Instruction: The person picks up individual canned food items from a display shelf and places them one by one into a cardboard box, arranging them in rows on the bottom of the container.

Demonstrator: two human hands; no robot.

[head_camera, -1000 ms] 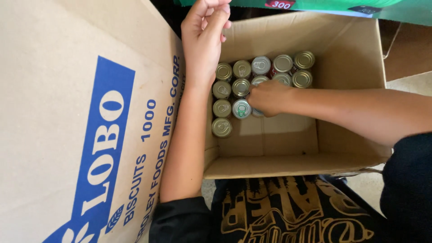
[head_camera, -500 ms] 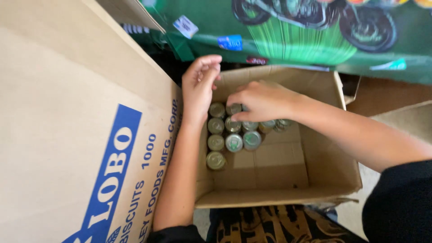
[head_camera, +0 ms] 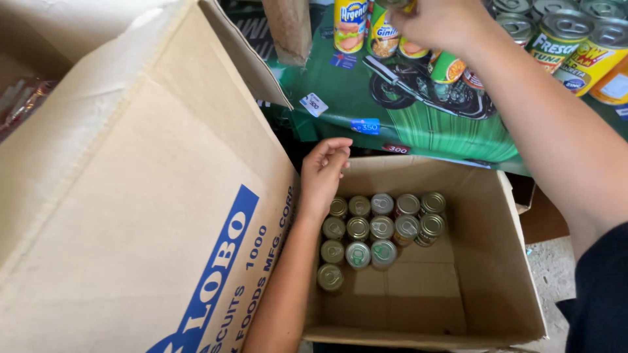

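Left hand (head_camera: 325,171) is resting, fingers loosely curled and holding nothing, on the open carton's (head_camera: 504,261) rim at 10 o'clock of the packed tins (head_camera: 379,229). Right hand (head_camera: 428,23) is gripping a can (head_camera: 400,5) at 12 o'clock.

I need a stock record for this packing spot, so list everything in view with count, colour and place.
Small round metal cans with pull-tab lids: fourteen, silver and gold tops, standing in rows in the far left part of the open box.
Open brown cardboard box: one, lower centre, floor partly bare.
Large brown cardboard carton with blue printing: one, left, tilted flap up.
Taller labelled tins: several, yellow, green and red, top edge on the green surface.
Green printed sheet with a motorcycle picture: one, behind the box.
Left hand: resting on the box's left wall.
Right hand: raised among the tins at the top, grip unclear.
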